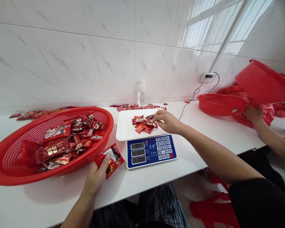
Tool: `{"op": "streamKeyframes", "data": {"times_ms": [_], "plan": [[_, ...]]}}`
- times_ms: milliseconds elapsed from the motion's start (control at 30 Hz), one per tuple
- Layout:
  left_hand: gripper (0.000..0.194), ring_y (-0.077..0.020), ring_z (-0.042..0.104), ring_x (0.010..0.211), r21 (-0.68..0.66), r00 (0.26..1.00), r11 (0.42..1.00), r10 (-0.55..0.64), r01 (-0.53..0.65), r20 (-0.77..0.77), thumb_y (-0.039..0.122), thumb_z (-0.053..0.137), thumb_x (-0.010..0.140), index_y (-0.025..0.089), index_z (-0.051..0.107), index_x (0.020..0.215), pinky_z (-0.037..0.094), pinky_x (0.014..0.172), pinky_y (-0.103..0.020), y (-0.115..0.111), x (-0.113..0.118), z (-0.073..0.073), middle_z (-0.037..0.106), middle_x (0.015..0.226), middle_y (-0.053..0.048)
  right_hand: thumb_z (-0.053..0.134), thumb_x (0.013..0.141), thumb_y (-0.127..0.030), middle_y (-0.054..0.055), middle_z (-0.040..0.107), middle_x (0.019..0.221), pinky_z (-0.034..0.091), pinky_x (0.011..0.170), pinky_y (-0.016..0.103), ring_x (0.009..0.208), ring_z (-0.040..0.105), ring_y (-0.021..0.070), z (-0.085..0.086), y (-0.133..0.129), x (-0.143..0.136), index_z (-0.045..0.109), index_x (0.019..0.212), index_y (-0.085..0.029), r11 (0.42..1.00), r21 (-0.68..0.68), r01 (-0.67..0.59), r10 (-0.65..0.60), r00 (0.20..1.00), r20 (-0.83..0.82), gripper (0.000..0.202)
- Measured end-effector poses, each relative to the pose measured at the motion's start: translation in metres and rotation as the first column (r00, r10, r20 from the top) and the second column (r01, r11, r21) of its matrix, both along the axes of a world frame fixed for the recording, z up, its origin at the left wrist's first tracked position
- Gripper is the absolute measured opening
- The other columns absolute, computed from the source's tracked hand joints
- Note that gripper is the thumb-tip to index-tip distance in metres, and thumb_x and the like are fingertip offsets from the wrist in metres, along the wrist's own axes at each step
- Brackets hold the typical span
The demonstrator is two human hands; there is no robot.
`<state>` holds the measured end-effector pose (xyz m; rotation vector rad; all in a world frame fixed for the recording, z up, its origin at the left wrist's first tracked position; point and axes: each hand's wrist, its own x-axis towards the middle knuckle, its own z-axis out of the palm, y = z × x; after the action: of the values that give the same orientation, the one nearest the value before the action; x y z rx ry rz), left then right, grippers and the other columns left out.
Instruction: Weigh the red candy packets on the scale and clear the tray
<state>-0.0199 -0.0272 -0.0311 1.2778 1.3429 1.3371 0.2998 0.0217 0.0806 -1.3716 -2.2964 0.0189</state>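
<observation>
My left hand (98, 171) is closed around a red printed packet (114, 160), in front of the gap between the basket and the scale. The fingers of my right hand (167, 122) are pinched at the edge of a small pile of wrapped candies (142, 125), seemingly on one of them, though its outline is partly hidden. That pile rests on the white pan (123, 126) of a digital scale (152, 150) with a blue keypad. Left of the scale stands a red perforated basket (4, 171), holding many small wrapped candies (83, 126) and larger red packets (52, 150).
Along the wall lie more red packets (38, 114) and a clear bottle (141, 91). A cable (194, 95) runs from a wall socket (208, 77). At right, a co-worker's hand (253, 112) is beside a red basin (220, 104) and a tilted red tub (263, 82).
</observation>
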Motion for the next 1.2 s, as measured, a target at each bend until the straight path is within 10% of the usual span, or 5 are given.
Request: {"op": "streamKeyframes", "data": {"times_ms": [200, 500, 667, 867, 1200], "plan": [[0.058, -0.0305, 0.064, 0.106, 0.003, 0.995, 0.998, -0.067, 0.066, 0.069, 0.056, 0.067, 0.076, 0.017, 0.063, 0.119, 0.052, 0.093, -0.037, 0.0, -0.003, -0.003, 0.07, 0.113, -0.009, 0.042, 0.075, -0.002, 0.004, 0.064, 0.092, 0.046, 0.075, 0.032, 0.09, 0.056, 0.0193, -0.007, -0.052, 0.047, 0.074, 0.089, -0.027, 0.992, -0.088, 0.089, -0.07, 0.976, 0.204, 0.043], [0.059, -0.0298, 0.063, 0.108, 0.022, 0.995, 0.999, -0.04, 0.039, 0.088, 0.053, 0.07, 0.073, 0.018, 0.061, 0.12, 0.051, 0.095, -0.038, 0.0, -0.001, -0.001, 0.068, 0.115, -0.008, 0.041, 0.08, -0.004, 0.005, 0.065, 0.101, 0.047, 0.084, 0.034, 0.1, 0.056, 0.0208, -0.008, -0.051, 0.047, 0.071, 0.101, -0.027, 0.974, -0.143, 0.174, -0.143, 0.969, 0.202, 0.044], [0.059, -0.0313, 0.062, 0.109, 0.028, 0.998, 0.999, -0.032, 0.03, 0.058, 0.057, 0.068, 0.073, 0.016, 0.063, 0.115, 0.051, 0.095, -0.039, 0.002, -0.001, -0.004, 0.068, 0.114, -0.01, 0.051, 0.091, -0.036, 0.006, 0.047, 0.136, 0.034, 0.106, 0.043, 0.128, 0.04, 0.0249, 0.015, -0.029, 0.008, 0.055, 0.128, -0.029, 0.999, 0.028, 0.04, -0.041, 0.998, 0.042, 0.038], [0.055, -0.0293, 0.06, 0.111, 0.033, 0.997, 0.999, -0.021, 0.019, 0.071, 0.052, 0.068, 0.076, 0.018, 0.062, 0.119, 0.048, 0.099, -0.037, 0.004, -0.001, -0.004, 0.068, 0.115, -0.007, 0.054, 0.077, -0.072, 0.003, 0.014, 0.157, 0.018, 0.107, 0.066, 0.143, 0.005, 0.04, 0.005, 0.034, -0.047, 0.028, 0.145, -0.041, 0.965, -0.261, -0.013, 0.046, 0.991, 0.123, 0.079], [0.054, -0.029, 0.062, 0.108, 0.035, 0.996, 0.997, -0.069, 0.067, 0.059, 0.052, 0.069, 0.075, 0.016, 0.064, 0.114, 0.048, 0.098, -0.037, 0.004, -0.001, -0.006, 0.069, 0.113, -0.008, 0.041, 0.09, -0.06, 0.009, 0.052, 0.132, 0.039, 0.092, 0.045, 0.114, 0.049, 0.0313, -0.023, 0.069, -0.066, 0.057, 0.124, -0.027, 0.992, -0.125, -0.031, 0.066, 0.955, 0.291, 0.05]]}}
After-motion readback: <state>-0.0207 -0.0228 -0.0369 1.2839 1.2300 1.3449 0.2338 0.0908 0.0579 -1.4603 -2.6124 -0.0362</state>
